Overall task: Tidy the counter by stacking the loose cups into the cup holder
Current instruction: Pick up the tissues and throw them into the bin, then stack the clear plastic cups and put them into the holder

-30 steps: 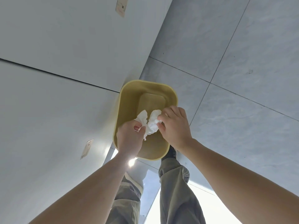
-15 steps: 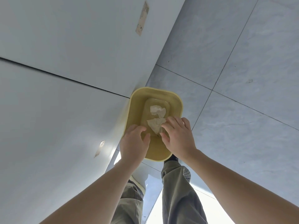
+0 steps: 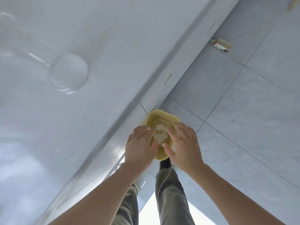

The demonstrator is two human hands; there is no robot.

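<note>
Both hands, left (image 3: 140,146) and right (image 3: 183,143), spread open and empty above a bin (image 3: 162,116); clear cup (image 3: 69,73) well apart on counter (image 3: 113,46), likely light, slippery, squashable — best gripped gently around its wall.

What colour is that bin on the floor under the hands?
The bin is a muted yellow, seen best in the head view, the only one.
</note>
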